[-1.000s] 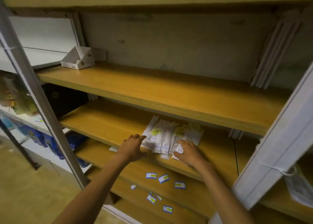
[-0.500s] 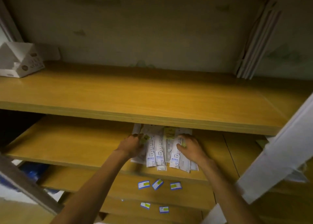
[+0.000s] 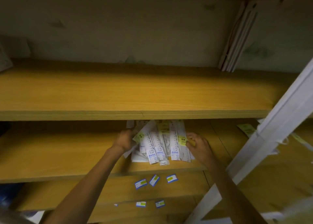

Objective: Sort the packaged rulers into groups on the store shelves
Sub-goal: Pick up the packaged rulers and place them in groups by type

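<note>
A fanned pile of packaged rulers (image 3: 160, 144), clear sleeves with white, blue and yellow labels, lies on the second wooden shelf (image 3: 59, 156), its far ends hidden under the shelf above. My left hand (image 3: 124, 140) grips the pile's left edge, fingers curled round a tilted pack with a yellow label. My right hand (image 3: 197, 143) holds the pile's right edge, thumb against the rightmost ruler pack. Both forearms reach in from below.
The upper wooden shelf (image 3: 135, 91) carries white flat boards (image 3: 237, 37) leaning at the right. A white upright post (image 3: 274, 135) crosses the right side. Small blue-and-yellow price tags (image 3: 155, 179) lie on the lower shelves. More labelled packs (image 3: 246, 129) sit behind the post.
The view has dropped closer to the shelves. Both hands have closed in on the pile's sides, and the left hand has lifted one pack's edge.
</note>
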{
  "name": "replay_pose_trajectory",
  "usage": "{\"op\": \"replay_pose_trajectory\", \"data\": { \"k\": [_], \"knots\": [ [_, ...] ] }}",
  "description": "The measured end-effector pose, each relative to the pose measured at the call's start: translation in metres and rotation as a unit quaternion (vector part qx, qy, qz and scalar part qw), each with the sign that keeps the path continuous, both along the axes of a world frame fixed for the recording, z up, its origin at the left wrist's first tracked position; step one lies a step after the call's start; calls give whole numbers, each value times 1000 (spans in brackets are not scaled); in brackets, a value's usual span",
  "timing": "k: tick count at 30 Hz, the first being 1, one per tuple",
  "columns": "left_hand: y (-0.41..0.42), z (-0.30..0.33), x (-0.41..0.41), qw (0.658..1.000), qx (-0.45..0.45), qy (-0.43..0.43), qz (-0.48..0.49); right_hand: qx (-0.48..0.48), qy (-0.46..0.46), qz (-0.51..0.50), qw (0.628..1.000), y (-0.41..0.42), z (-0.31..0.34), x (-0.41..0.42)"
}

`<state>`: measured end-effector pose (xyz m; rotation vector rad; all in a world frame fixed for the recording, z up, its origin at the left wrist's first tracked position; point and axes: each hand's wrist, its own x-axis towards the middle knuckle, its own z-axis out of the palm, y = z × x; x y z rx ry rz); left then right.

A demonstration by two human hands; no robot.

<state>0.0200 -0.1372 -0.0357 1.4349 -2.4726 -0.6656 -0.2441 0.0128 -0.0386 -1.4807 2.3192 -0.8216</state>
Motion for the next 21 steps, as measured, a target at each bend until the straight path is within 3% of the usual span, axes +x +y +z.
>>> {"op": "replay_pose_trajectory", "data": {
  "k": [4, 7, 9, 16, 21],
  "knots": [
    [0, 4, 11, 985, 86, 150, 22, 5, -8, -29, 1000, 4, -2, 4],
    [15, 6, 14, 924, 172, 336, 68, 23, -18, -39, 999, 2, -5, 7],
    [27, 5, 13, 888, 194, 407, 90, 33, -27, -41, 998, -2, -7, 11],
    [48, 0, 3, 889, 171, 419, 65, 63, -45, -61, 995, -17, -24, 6],
    [50, -3, 3, 893, 168, 412, 70, 79, -114, -91, 986, -20, -20, -4]
  ]
}}
